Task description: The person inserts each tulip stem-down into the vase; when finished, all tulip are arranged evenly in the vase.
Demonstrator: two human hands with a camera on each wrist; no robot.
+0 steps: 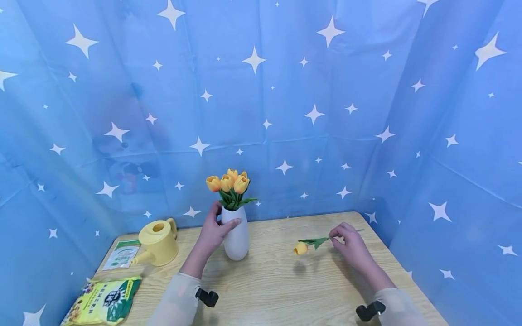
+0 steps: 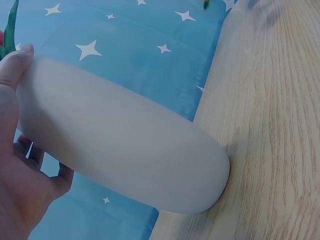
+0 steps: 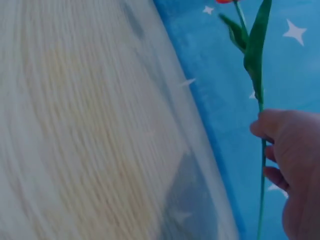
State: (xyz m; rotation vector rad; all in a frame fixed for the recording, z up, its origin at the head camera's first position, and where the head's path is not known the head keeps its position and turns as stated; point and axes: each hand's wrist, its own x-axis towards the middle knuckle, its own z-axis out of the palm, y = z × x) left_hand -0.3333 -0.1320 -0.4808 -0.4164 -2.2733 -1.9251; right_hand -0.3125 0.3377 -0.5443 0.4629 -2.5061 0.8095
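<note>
A white vase [image 1: 237, 240] [image 2: 125, 140] stands on the table with several yellow-orange tulips [image 1: 227, 183] in its mouth. My left hand [image 1: 213, 232] [image 2: 22, 185] grips the vase near the top from the left, thumb across the front; some of its fingers are hidden behind. Over the right part of the table, my right hand [image 1: 350, 244] [image 3: 302, 160] pinches the green stem of a single tulip [image 1: 301, 248] between thumb and fingers. That tulip is held nearly level, its bloom pointing left toward the vase, and its leaves [image 3: 256, 57] show in the right wrist view.
On the left of the wooden table [image 1: 269, 290] stands a yellow watering can [image 1: 163, 246], spout toward the front left. Partly behind it lies a small white-and-green packet [image 1: 121, 256]. A yellow-green bag [image 1: 103, 301] lies nearer. A blue star-patterned curtain [image 1: 285, 113] surrounds the table.
</note>
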